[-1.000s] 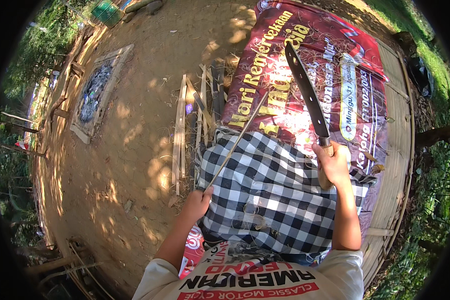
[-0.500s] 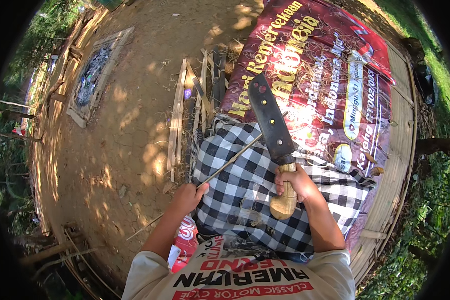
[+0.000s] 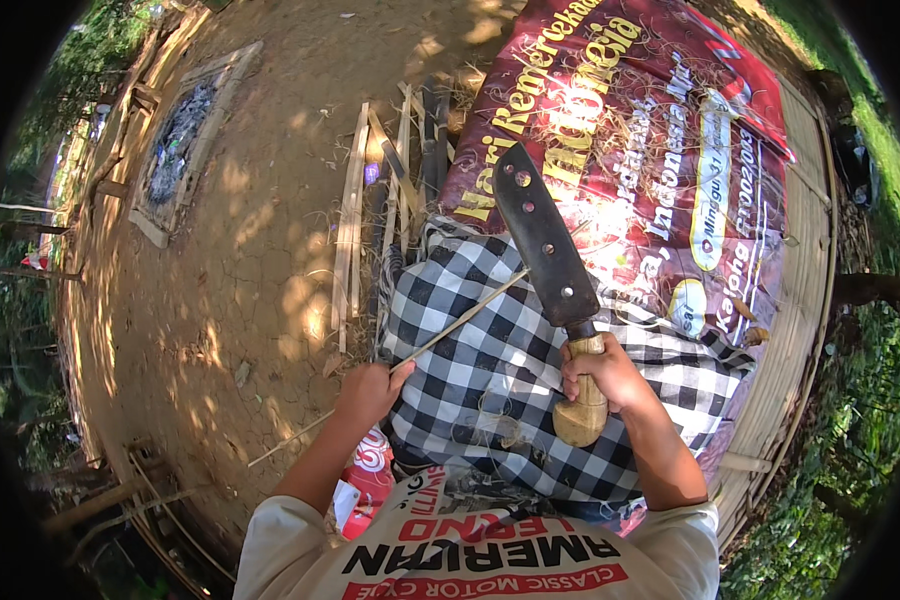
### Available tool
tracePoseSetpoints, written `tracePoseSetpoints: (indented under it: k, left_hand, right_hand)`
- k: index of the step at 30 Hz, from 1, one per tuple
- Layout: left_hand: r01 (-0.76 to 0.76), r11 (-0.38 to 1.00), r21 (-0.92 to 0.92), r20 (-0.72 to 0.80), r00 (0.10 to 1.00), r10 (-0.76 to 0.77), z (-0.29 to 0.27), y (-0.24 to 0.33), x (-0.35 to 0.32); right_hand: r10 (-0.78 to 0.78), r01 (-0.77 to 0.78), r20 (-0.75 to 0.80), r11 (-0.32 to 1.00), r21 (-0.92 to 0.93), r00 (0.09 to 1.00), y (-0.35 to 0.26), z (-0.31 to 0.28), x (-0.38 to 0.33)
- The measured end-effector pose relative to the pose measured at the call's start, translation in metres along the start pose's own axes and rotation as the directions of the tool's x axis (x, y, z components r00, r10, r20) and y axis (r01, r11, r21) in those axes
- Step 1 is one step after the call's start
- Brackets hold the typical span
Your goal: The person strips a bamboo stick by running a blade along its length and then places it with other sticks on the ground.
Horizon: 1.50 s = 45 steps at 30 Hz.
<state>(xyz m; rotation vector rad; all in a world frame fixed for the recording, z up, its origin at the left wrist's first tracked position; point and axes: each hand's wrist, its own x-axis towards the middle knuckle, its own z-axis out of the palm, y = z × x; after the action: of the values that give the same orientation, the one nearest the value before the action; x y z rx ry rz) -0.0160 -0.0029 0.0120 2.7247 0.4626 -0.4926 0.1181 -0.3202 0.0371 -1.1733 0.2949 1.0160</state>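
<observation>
My right hand [image 3: 607, 376] grips the pale wooden handle of a large dark cleaver [image 3: 542, 237], its blade pointing up and away over my lap. My left hand [image 3: 371, 390] pinches a thin bamboo sliver [image 3: 440, 336] that runs diagonally from the dirt at lower left up to the blade's edge. Both rest above a black-and-white checked cloth [image 3: 490, 380] spread over my legs.
A red printed banner [image 3: 660, 150] covers a bamboo platform [image 3: 800, 330] at right. Split bamboo strips [image 3: 355, 210] lie on the brown dirt [image 3: 240, 290] ahead. A framed ash pit [image 3: 175, 140] sits at upper left, with grass at the right rim.
The cleaver came down from a raised, outstretched position toward my lap. Its blade now meets the bamboo sliver, and my right hand has drawn closer to my body.
</observation>
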Motion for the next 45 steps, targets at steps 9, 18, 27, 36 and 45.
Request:
tracePoseSetpoints:
  k: [9, 18, 27, 36, 45]
  left_hand:
    - [-0.013, 1.0, 0.006, 0.029, 1.0, 0.012, -0.002, 0.0, 0.005]
    - [-0.001, 1.0, -0.031, 0.034, 0.999, 0.002, 0.006, -0.005, 0.006]
    - [-0.002, 1.0, -0.031, 0.026, 1.0, 0.003, 0.015, -0.008, 0.005]
    - [0.016, 0.999, -0.05, 0.022, 1.0, -0.015, 0.016, -0.007, 0.005]
    - [0.004, 0.999, -0.048, 0.004, 1.0, -0.004, 0.012, -0.006, 0.004]
  right_hand:
    - [0.026, -0.027, 0.054, 0.999, 0.025, 0.998, 0.014, -0.002, 0.005]
    - [0.1, -0.105, 0.088, 0.993, 0.058, 0.991, 0.022, -0.002, 0.005]
    - [0.056, -0.069, 0.071, 0.977, 0.202, 0.996, 0.018, 0.005, -0.002]
    - [0.009, -0.017, 0.035, 0.972, 0.235, 0.999, 0.022, 0.013, -0.002]
    - [0.021, -0.037, 0.08, 0.978, 0.208, 0.997, 0.027, 0.014, -0.007]
